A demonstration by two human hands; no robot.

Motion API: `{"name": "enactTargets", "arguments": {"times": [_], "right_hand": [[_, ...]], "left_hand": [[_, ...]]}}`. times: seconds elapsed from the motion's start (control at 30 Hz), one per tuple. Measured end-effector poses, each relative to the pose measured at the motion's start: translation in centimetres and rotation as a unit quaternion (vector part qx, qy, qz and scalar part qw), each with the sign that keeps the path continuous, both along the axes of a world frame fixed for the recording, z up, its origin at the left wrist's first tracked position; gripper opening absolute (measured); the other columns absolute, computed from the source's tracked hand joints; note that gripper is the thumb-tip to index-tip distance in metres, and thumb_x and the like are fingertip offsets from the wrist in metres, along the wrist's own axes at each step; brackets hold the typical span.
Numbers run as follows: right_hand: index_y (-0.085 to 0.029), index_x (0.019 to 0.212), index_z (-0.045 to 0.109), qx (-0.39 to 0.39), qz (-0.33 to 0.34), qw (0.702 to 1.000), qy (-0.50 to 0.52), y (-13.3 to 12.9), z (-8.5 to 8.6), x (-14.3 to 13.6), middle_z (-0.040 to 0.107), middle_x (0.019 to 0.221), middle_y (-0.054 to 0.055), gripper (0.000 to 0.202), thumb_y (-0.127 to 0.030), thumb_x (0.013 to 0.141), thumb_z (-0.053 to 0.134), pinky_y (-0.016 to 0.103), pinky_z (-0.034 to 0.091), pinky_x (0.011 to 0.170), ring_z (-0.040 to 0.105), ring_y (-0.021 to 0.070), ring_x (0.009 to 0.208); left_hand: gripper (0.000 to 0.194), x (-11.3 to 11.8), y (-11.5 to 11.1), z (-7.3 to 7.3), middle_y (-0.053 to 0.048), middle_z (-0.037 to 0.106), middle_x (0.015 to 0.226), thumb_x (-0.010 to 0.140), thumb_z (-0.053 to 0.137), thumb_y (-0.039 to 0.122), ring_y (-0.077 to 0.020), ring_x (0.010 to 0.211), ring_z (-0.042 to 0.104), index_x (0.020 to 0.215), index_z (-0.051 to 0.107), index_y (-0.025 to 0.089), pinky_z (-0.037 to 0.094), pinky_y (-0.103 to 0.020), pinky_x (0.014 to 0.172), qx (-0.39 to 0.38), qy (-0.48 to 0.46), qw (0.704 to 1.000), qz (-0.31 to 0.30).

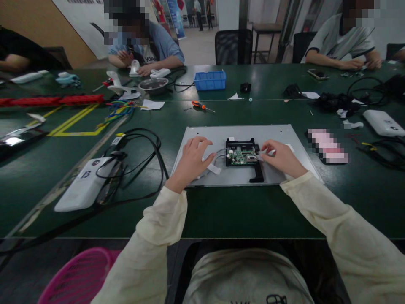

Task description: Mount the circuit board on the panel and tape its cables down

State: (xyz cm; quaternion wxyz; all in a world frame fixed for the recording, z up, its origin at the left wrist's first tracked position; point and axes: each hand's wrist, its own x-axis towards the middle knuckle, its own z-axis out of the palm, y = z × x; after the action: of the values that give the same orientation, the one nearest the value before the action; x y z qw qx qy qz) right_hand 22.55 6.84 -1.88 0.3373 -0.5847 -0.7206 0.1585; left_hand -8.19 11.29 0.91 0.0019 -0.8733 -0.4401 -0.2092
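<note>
A green circuit board (243, 157) sits in a black plastic bracket (257, 172) on a flat light-grey panel (202, 136) before me. My left hand (194, 159) hovers over the panel's left part, thumb and fingers apart and holding nothing. Close to its thumb, grey cables (220, 153) lead to the board's left side, with a white tag (214, 169) beside them. At the board's right edge, my right hand (281, 157) has thumb and index finger pinched together. Something small and pale shows at these fingertips, too indistinct to name.
Left on the green table lies a white device (84, 183) with coiled black cables (155, 145). A phone (327, 145) is right of the panel. Farther back are an orange screwdriver (202, 106), a blue basket (209, 81) and a metal bowl (154, 86). Several people sit across the table.
</note>
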Motion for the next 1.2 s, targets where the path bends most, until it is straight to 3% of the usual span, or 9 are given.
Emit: {"name": "enactTargets", "arguments": {"times": [0.3, 0.6, 0.87, 1.2], "right_hand": [[-0.020, 0.089, 0.062, 0.022, -0.028, 0.999, 0.037, 0.4, -1.2, -0.2, 0.067, 0.081, 0.003, 0.012, -0.023, 0.080, 0.055, 0.031, 0.046, 0.065, 0.062, 0.0179, 0.072], [-0.021, 0.090, 0.065, 0.019, -0.015, 0.999, 0.034, 0.6, -2.5, -0.7, 0.070, 0.084, 0.003, 0.015, -0.021, 0.079, 0.054, 0.033, 0.048, 0.070, 0.064, 0.0187, 0.074], [-0.021, 0.090, 0.065, 0.024, -0.009, 0.998, 0.049, 0.8, -2.7, -0.5, 0.069, 0.082, 0.002, 0.017, -0.021, 0.078, 0.053, 0.034, 0.049, 0.071, 0.064, 0.0188, 0.073], [-0.020, 0.090, 0.065, 0.025, -0.005, 0.998, 0.065, 0.9, -3.1, -0.5, 0.069, 0.083, 0.003, 0.018, -0.020, 0.078, 0.051, 0.035, 0.049, 0.075, 0.064, 0.0193, 0.076]], "left_hand": [[0.033, 0.3, 0.0, -0.8, -0.012, 0.049, 0.134, 0.094, 0.045, 0.030, -0.0265, 0.127, 0.042, 0.125, 0.050, 0.020, 0.031, -0.045, 0.106, -0.013, 0.023, 0.998, -0.056], [0.036, 0.7, -0.3, -1.2, -0.011, 0.050, 0.135, 0.094, 0.042, 0.027, -0.0249, 0.124, 0.046, 0.128, 0.049, 0.018, 0.034, -0.043, 0.104, -0.042, 0.042, 0.995, -0.086], [0.033, 1.0, -0.1, -1.3, -0.010, 0.054, 0.129, 0.094, 0.043, 0.027, -0.0239, 0.120, 0.049, 0.124, 0.053, 0.019, 0.036, -0.041, 0.102, -0.050, 0.038, 0.994, -0.085], [0.037, 0.6, -0.1, -0.4, -0.011, 0.056, 0.127, 0.098, 0.031, 0.023, -0.0210, 0.119, 0.049, 0.132, 0.044, 0.016, 0.035, -0.038, 0.103, -0.007, -0.038, 0.997, -0.067]]}}
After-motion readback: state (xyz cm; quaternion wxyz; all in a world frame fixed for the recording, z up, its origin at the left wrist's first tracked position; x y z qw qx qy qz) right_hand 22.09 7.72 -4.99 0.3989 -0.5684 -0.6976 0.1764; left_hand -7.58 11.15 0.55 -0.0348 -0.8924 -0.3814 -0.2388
